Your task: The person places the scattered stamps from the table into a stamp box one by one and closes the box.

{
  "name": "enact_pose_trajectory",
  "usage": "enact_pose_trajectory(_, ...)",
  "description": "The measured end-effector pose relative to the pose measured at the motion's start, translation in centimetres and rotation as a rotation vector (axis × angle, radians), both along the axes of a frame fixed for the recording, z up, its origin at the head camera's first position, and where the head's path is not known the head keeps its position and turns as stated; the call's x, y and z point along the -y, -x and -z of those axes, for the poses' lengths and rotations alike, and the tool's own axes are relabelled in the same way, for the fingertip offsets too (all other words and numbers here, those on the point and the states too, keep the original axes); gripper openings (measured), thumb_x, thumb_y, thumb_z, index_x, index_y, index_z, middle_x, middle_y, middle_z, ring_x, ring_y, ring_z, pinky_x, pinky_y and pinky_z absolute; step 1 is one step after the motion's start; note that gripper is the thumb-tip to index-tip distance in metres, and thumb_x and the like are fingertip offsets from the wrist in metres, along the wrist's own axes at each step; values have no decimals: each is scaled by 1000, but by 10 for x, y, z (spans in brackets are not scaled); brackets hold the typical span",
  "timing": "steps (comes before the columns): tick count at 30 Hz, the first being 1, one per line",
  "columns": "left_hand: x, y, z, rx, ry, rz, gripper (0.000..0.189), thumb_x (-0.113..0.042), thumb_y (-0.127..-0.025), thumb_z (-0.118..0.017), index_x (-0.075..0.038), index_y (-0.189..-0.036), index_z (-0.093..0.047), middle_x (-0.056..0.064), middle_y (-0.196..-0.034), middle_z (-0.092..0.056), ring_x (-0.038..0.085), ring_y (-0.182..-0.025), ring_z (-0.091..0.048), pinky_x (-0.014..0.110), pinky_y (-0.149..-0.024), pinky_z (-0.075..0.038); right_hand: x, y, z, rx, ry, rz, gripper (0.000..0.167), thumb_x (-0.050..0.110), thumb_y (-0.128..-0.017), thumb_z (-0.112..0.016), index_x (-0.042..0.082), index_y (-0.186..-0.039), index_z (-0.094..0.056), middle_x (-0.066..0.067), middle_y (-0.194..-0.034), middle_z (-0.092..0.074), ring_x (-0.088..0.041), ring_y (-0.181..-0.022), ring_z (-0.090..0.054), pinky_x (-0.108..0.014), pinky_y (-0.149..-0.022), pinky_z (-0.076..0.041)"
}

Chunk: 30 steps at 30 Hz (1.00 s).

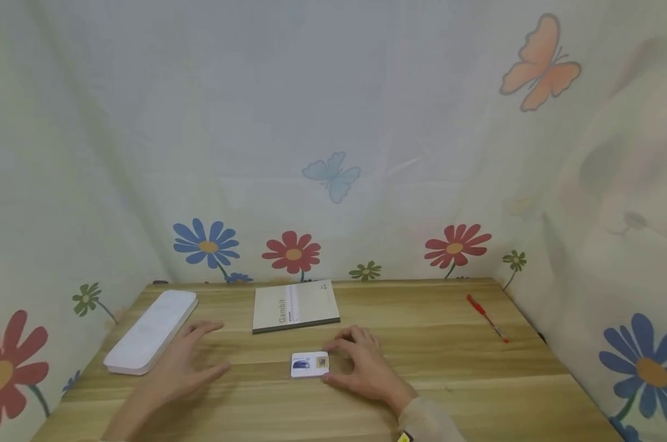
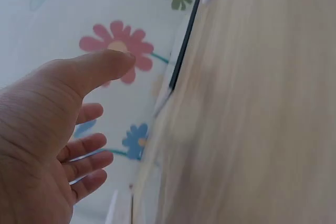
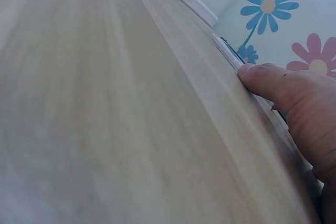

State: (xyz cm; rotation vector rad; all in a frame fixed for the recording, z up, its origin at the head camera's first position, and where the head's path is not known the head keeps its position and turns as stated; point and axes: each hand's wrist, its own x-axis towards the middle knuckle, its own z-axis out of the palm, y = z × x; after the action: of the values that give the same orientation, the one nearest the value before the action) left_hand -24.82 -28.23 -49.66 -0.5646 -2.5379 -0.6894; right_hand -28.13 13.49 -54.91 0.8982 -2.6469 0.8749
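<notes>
A small flat white case [image 1: 309,364] with a dark blue picture and a tan square on its face lies on the wooden table in the head view. My right hand [image 1: 363,367] pinches its right end, thumb at the near corner and index finger at the far one. In the right wrist view the right thumb [image 3: 268,80] rests low along the tabletop. My left hand [image 1: 181,365] holds nothing, its fingers spread and thumb apart, just right of a long white box [image 1: 152,331]. The left wrist view shows this palm [image 2: 31,129] with loosely bent fingers.
A beige notebook [image 1: 311,304] marked "Gambit" lies at the back middle of the table [image 1: 421,344]. To the right is a red pen [image 1: 486,317], set at a slant. A printed cloth [image 1: 333,92] with flowers and butterflies hangs around the table's back and sides.
</notes>
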Motion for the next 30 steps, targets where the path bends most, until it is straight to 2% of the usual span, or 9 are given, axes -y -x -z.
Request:
enact_pose_trajectory(2,12,-7,5,16,10,-41,81,-39,-79,-102,-5,-144,-68,20,-140,-66,46,-126,-65,70,-100,-53,1,0,0,5,3,-2,54,57,-90,-90,29,-135,-77,-1,-144,-60,-22,-135,-49,-59,-116,-35)
enact_pose_trajectory(7,33,-23,20,167,14,-115,81,-52,-87,-95,-9,-149,-65,19,-143,-63,46,-130,-62,73,-103,-51,2,-1,-2,34,7,2,53,56,-90,-90,30,-134,-77,1,-143,-59,-22,-135,-48,-59,-116,-34)
enact_pose_trajectory(10,41,-28,28,163,10,-129,81,-51,-85,-97,-10,-148,-66,17,-140,-64,42,-127,-64,70,-101,-53,2,-2,-3,33,7,2,53,56,-90,-91,29,-134,-77,0,-143,-59,-22,-135,-49,-58,-116,-34)
enact_pose_trajectory(14,53,-30,35,141,3,-150,84,-50,-82,-99,-9,-148,-66,19,-137,-64,45,-125,-64,72,-99,-52,2,-1,-4,22,4,8,54,54,-89,-92,29,-134,-77,0,-142,-60,-22,-134,-49,-58,-116,-35)
enact_pose_trajectory(18,68,-32,41,191,42,-185,87,-57,-84,-95,-7,-149,-65,29,-140,-64,54,-127,-60,78,-99,-49,3,-5,-4,37,-1,10,53,56,-89,-91,30,-133,-78,2,-142,-59,-21,-134,-48,-57,-116,-35)
enact_pose_trajectory(22,76,-33,43,233,93,-218,90,-61,-84,-93,-4,-148,-66,41,-142,-62,66,-131,-55,82,-99,-46,3,-7,-4,47,-1,6,53,55,-89,-91,29,-134,-78,0,-143,-59,-21,-135,-49,-56,-115,-35)
enact_pose_trajectory(25,76,-31,41,238,94,-213,86,-56,-85,-94,-2,-147,-67,41,-141,-63,67,-130,-55,81,-99,-47,2,-6,-4,40,-7,10,54,55,-90,-91,29,-134,-77,0,-144,-59,-22,-135,-49,-56,-115,-35)
enact_pose_trajectory(30,74,-29,41,199,52,-146,70,-38,-85,-98,-2,-139,-72,27,-135,-72,56,-124,-64,74,-100,-50,0,-3,-4,42,-12,19,53,56,-90,-91,31,-134,-77,1,-143,-59,-21,-134,-48,-56,-116,-35)
